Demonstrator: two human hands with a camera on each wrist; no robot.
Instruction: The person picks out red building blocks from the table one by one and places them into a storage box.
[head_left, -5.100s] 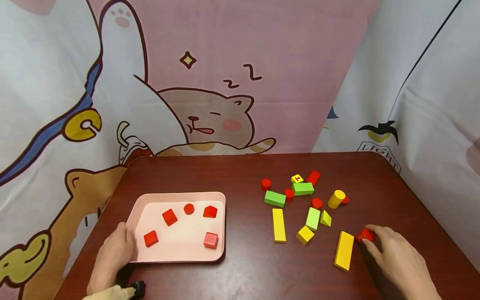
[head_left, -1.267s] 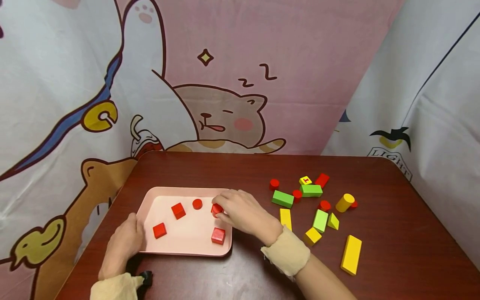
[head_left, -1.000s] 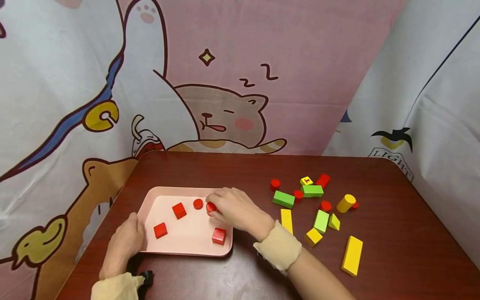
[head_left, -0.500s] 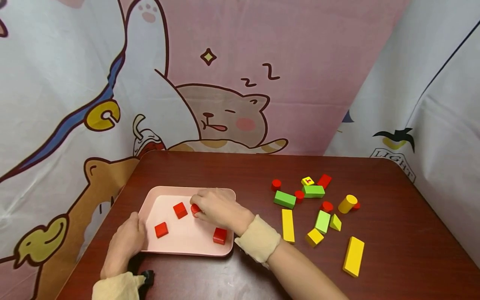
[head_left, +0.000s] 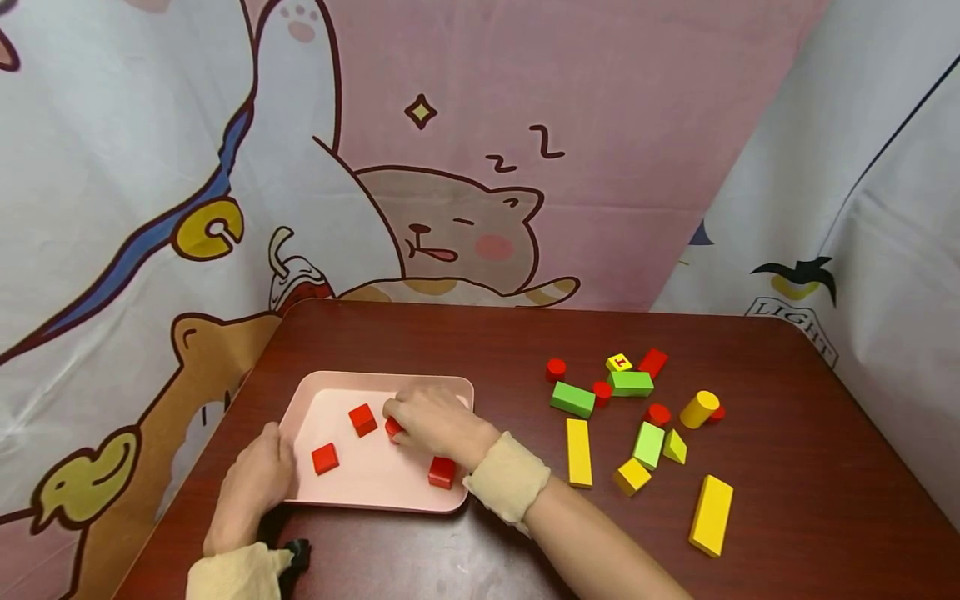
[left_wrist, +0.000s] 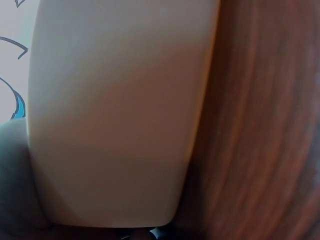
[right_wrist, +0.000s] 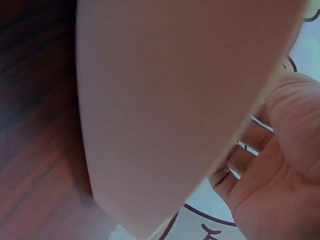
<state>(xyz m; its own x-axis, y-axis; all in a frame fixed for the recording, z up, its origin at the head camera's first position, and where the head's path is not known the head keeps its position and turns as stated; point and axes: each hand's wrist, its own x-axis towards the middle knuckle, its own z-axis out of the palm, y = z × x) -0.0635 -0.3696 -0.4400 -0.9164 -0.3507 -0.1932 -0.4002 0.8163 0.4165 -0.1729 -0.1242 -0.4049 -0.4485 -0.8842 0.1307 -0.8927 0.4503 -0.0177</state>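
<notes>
My left hand (head_left: 257, 477) grips the left rim of a pink tray (head_left: 360, 483), whose outer wall fills much of the left wrist view. Over the tray's right half, my right hand (head_left: 433, 423) pinches a red cylinder (head_left: 393, 429), low near the tray floor; contact with the floor cannot be told. Left of these fingers lie a red cube (head_left: 362, 420) and another red block (head_left: 325, 458). A third red block (head_left: 442, 472) sits at the tray's near right corner, below the right hand. That hand hides part of the tray. The right wrist view shows its palm beside the tray wall.
Loose blocks lie on the brown table (head_left: 510, 342) right of the tray: several red cylinders (head_left: 556, 370), green blocks (head_left: 572, 400), a yellow cylinder (head_left: 700, 409), a long yellow block (head_left: 710, 515) and a red block (head_left: 653, 362). A cartoon cloth (head_left: 600, 125) hangs behind.
My right hand picked up the red piece at the table's right, brought it over the tray, then shifted left and slightly nearer. My left hand stays on the tray rim.
</notes>
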